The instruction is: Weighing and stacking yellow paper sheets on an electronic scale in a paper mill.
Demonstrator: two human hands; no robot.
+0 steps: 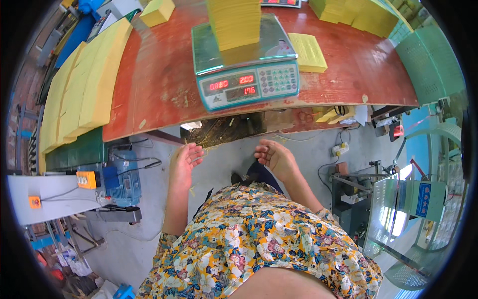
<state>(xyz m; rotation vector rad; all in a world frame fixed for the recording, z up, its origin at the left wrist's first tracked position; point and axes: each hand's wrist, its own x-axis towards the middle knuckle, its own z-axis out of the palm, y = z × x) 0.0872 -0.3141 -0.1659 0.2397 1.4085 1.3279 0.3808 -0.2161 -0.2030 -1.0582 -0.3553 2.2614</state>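
My left hand (185, 160) is held below the front edge of the red table (159, 84), fingers loosely curled, with a thin straw-like strand (200, 158) across the fingertips. My right hand (275, 155) hangs beside it, palm up and fingers bent, and seems to hold nothing. Above both hands a digital scale (246, 65) stands on the table, and a tall stack of yellow paper sheets (234, 22) rests on its pan.
Long yellow paper stacks (84, 79) lie along the table's left side, with more yellow stacks (361, 15) at the back right and a thin pile (307, 51) beside the scale. A blue motor (122, 177) sits at the left, a metal machine (393, 204) at the right, a power strip (340, 148) on the floor.
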